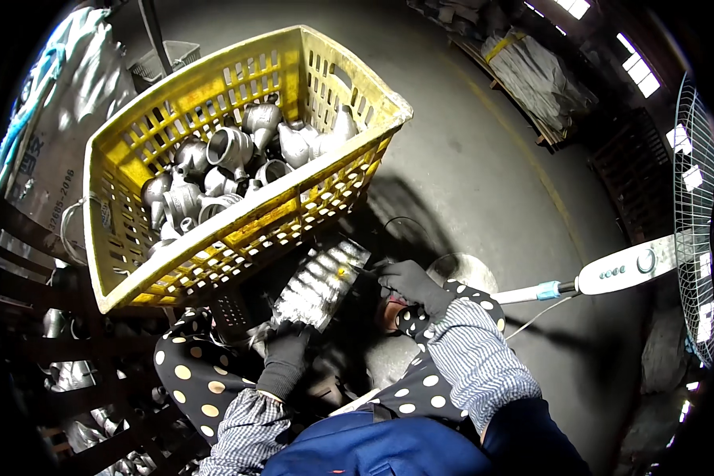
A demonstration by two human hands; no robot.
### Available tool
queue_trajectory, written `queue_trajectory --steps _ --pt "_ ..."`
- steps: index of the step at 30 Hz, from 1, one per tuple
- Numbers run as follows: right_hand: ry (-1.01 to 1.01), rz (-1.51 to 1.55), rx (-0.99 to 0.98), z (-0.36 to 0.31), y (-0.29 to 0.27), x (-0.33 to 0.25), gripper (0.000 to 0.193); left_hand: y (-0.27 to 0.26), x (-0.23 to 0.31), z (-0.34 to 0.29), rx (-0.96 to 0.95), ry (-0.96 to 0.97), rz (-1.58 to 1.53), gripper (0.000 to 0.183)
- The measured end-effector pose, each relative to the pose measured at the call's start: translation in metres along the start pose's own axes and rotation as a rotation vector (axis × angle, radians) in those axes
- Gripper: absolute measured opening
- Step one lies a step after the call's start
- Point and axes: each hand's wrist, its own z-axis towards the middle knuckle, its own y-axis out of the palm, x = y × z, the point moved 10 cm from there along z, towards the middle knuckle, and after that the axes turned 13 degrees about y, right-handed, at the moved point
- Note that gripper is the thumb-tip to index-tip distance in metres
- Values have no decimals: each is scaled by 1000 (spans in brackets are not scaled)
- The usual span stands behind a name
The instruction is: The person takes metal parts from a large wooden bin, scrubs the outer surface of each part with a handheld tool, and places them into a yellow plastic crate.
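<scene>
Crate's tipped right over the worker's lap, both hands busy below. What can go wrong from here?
1. The yellow crate leans toward the person and is full of metal pipe fittings; they could spill over its low rim onto the legs.
2. The left hand and right hand hold a shiny ribbed piece just under the crate; a shift may pinch fingers.
3. The fan cord trails beside the knee, a snag risk.

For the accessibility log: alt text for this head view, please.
Two dark-gloved hands, left hand and right hand, grip a silvery ridged metal piece over the lap. Just beyond stands a tilted yellow plastic crate of grey metal pipe fittings.
</scene>
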Motion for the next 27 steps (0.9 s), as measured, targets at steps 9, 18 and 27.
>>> queue_trajectory --steps 9,18,27 --pt "-263 187 -353 -106 30 -62 36 -194 43 -37 414 234 -434 28" --pt "-3 337 -545 -103 72 -72 32 -418 -73 28 763 186 -735 23" --pt "168 428 -685 -119 94 -107 26 -325 -132 181 268 9 -497 29"
